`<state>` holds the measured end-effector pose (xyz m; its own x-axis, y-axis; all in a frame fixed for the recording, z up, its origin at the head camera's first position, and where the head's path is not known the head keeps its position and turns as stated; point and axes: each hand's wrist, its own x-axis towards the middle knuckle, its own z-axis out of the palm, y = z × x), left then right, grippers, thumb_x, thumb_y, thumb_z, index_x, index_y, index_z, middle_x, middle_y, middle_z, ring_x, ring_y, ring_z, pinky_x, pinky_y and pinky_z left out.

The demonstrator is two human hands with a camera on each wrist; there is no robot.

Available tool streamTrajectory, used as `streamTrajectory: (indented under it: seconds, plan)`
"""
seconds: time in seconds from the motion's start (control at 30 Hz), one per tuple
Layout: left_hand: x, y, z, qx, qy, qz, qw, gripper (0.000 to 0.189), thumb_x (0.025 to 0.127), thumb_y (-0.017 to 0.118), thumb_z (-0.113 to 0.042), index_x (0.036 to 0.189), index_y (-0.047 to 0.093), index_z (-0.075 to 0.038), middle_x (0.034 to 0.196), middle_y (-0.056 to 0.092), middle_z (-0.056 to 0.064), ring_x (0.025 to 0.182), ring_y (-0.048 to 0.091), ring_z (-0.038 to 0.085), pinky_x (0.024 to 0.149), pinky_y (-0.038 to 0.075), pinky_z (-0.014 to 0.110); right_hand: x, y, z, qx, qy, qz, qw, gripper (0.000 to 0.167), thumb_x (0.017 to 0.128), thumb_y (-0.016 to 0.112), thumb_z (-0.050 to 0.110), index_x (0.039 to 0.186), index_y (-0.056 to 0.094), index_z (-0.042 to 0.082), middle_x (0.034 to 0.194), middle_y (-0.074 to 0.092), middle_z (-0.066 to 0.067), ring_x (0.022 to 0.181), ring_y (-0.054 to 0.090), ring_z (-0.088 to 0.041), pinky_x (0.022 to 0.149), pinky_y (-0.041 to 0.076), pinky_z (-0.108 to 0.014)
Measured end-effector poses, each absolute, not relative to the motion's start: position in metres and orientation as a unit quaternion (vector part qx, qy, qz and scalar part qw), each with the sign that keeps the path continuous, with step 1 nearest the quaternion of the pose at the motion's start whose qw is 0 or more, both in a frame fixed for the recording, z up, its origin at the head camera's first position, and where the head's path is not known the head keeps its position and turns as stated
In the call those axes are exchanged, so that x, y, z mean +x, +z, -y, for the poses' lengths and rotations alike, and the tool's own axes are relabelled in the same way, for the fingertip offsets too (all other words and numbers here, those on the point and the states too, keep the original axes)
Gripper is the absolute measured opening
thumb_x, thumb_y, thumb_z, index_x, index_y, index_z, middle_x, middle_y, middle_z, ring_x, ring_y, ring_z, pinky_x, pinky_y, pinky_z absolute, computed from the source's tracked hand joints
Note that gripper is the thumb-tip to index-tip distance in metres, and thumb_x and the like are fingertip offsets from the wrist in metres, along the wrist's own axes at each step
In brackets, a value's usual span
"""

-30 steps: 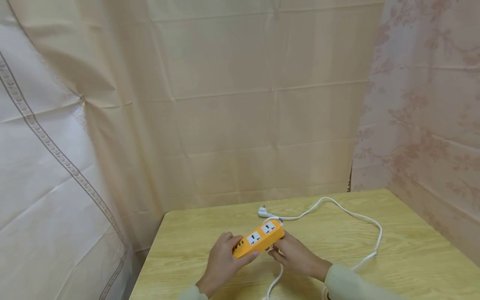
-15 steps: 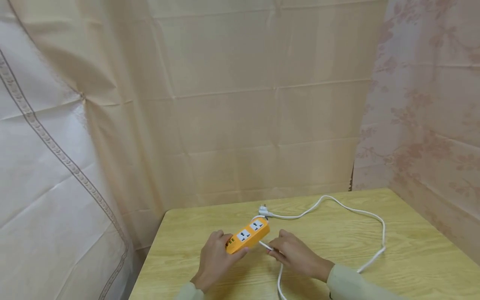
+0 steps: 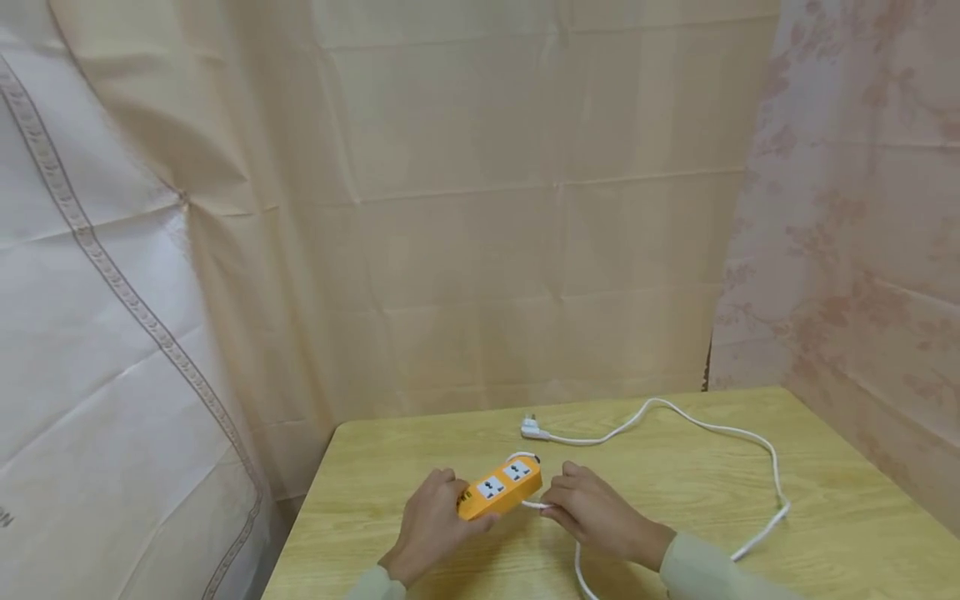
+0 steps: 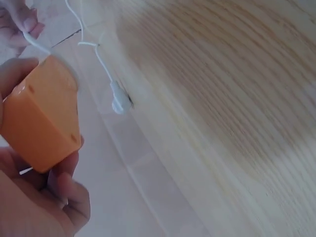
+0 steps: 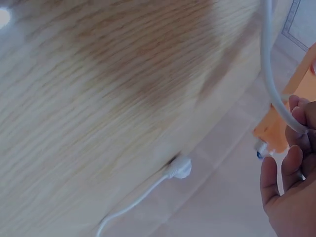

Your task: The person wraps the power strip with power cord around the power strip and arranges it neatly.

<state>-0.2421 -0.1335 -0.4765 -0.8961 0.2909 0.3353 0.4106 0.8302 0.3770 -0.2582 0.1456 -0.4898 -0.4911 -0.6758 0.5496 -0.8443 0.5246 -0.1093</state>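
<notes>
My left hand (image 3: 433,523) grips the near-left end of an orange power strip (image 3: 504,493), thumb along its front side. Two white sockets and small USB ports face up, and the strip is tilted above the table. From its far end comes a white cord (image 3: 522,455), which passes behind the strip and comes out on the near side. There my right hand (image 3: 600,512) pinches it just right of the strip. In the left wrist view, the cord (image 4: 37,44) runs along the strip's underside to the right hand's fingers. Beyond the hand, the cord (image 5: 266,54) hangs in a loose curve.
A white plug (image 3: 531,428) lies near the back edge of the wood-grain table (image 3: 375,467). Its cord (image 3: 738,432) sweeps across the right side and back toward the right sleeve (image 3: 697,567). Beige curtains (image 3: 465,250) hang close behind the table.
My right hand has drawn out from under the strip's right end, stretching a short length of cord between them. The left hand has shifted the strip slightly left and lower.
</notes>
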Motion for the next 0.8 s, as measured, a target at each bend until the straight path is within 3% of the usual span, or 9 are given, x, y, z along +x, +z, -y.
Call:
streamTrajectory:
  seconds: [0.13, 0.43, 0.63, 0.8]
  plan:
    - [-0.243, -0.477, 0.139, -0.206, -0.229, 0.946, 0.098, 0.053, 0.078, 0.086, -0.054, 0.094, 0.078, -0.004, 0.074, 0.045, -0.011, 0.066, 0.039, 0.006, 0.055, 0.038, 0.021, -0.26, -0.492, -0.148, 0.464, 0.159, 0.831, 0.26, 0.003, 0.092, 0.077, 0.022, 0.093, 0.076, 0.02, 0.081, 0.051, 0.021, 0.076, 0.031, 0.0, 0.07, 0.031, -0.018]
    - [-0.244, -0.469, 0.143, -0.265, -0.208, 0.94, 0.061, 0.05, 0.079, 0.086, -0.054, 0.097, 0.079, -0.007, 0.078, 0.046, -0.013, 0.069, 0.04, 0.003, 0.059, 0.039, 0.02, -0.272, -0.483, -0.15, 0.487, 0.122, 0.799, 0.331, 0.01, 0.087, 0.077, 0.03, 0.092, 0.073, 0.023, 0.084, 0.055, 0.018, 0.079, 0.036, -0.004, 0.073, 0.036, -0.022]
    - [-0.248, -0.462, 0.141, -0.303, -0.185, 0.934, 0.03, 0.051, 0.078, 0.084, -0.058, 0.096, 0.078, -0.01, 0.077, 0.046, -0.014, 0.067, 0.04, 0.003, 0.057, 0.038, 0.02, -0.278, -0.481, -0.151, 0.499, 0.156, 0.782, 0.339, 0.016, 0.085, 0.077, 0.035, 0.092, 0.07, 0.022, 0.085, 0.059, 0.018, 0.08, 0.039, -0.005, 0.08, 0.039, -0.027]
    - [-0.252, -0.462, 0.144, -0.335, -0.216, 0.917, -0.008, 0.049, 0.08, 0.083, -0.057, 0.099, 0.079, -0.012, 0.076, 0.047, -0.015, 0.065, 0.041, 0.002, 0.055, 0.039, 0.019, -0.28, -0.479, -0.151, 0.501, 0.173, 0.779, 0.334, 0.015, 0.084, 0.078, 0.035, 0.092, 0.073, 0.023, 0.086, 0.063, 0.02, 0.08, 0.039, -0.005, 0.078, 0.038, -0.026]
